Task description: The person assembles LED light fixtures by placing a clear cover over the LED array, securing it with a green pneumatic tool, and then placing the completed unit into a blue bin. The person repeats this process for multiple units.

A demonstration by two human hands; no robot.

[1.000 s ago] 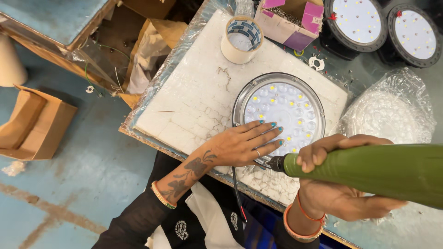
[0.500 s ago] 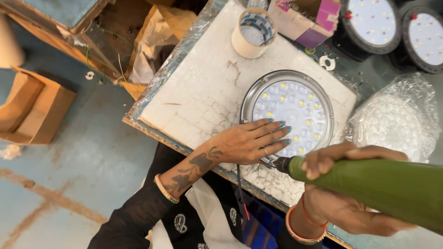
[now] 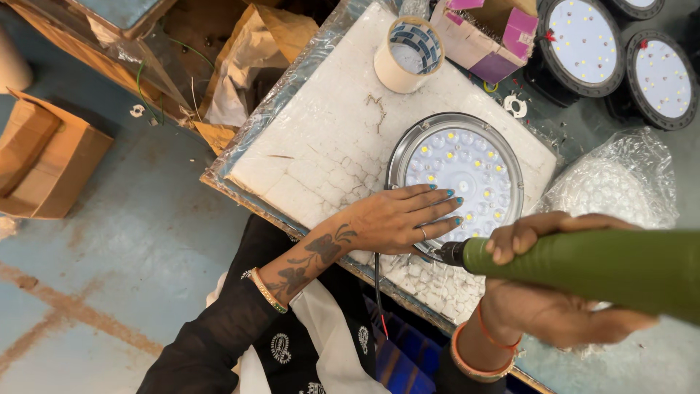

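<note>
Green tool: a thick green electric screwdriver (image 3: 583, 266) lies across the near right corner of the white foam slab (image 3: 328, 138), its dark tip at the near rim of the lamp.
Right hand: the right hand (image 3: 554, 292) is clenched around the screwdriver's barrel — fingers over the top, palm beneath.
Left hand: the left hand (image 3: 397, 219) rests flat and released, fingers spread on the near left rim of the lamp, grasping nothing.
Lamp: a round LED light (image 3: 459, 175) in a silver housing sits face up on the slab, toward its right edge.
Slab's far edge: a roll of tape (image 3: 408, 55) — upright — and beside it a small cardboard box (image 3: 485, 36).
Beyond the right edge: two dark round lamps (image 3: 583, 44) and a bubble-wrap bag (image 3: 620, 182).
</note>
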